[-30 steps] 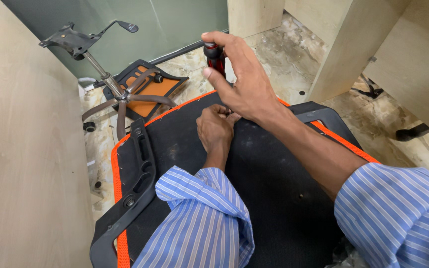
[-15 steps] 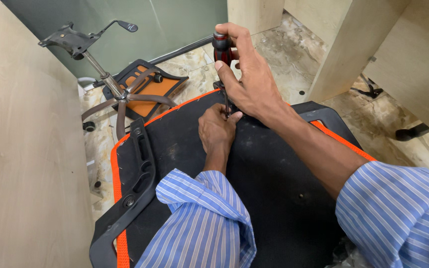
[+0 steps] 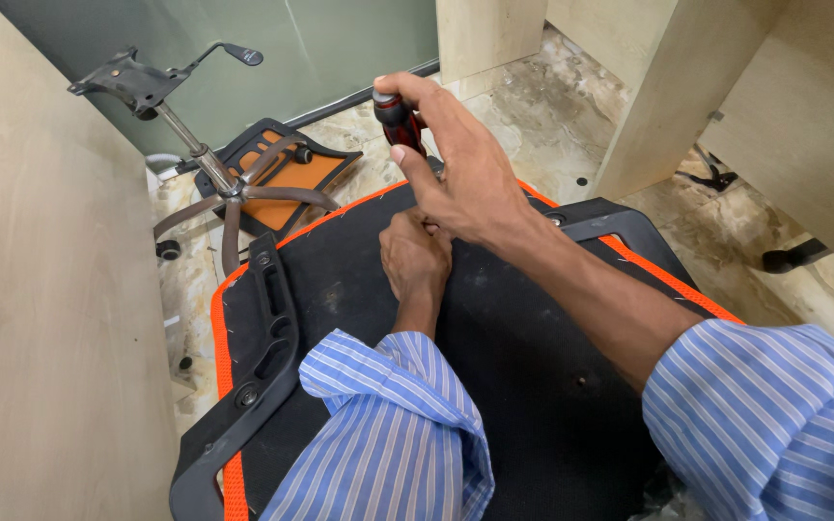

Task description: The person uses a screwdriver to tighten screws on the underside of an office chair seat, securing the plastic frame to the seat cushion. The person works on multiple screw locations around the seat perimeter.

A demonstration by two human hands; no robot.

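While gripped by one right hand (image 3: 470, 178), one screwdriver (image 3: 400, 121); one left hand (image 3: 415, 256), closed on something unseen, on one chair seat (image 3: 533, 367).

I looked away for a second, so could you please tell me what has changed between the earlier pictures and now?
Little changed. The right hand shifted its fingers around the red-and-black screwdriver handle, keeping its grip. The left hand stayed pressed on the black seat underside, and the chair base did not move.
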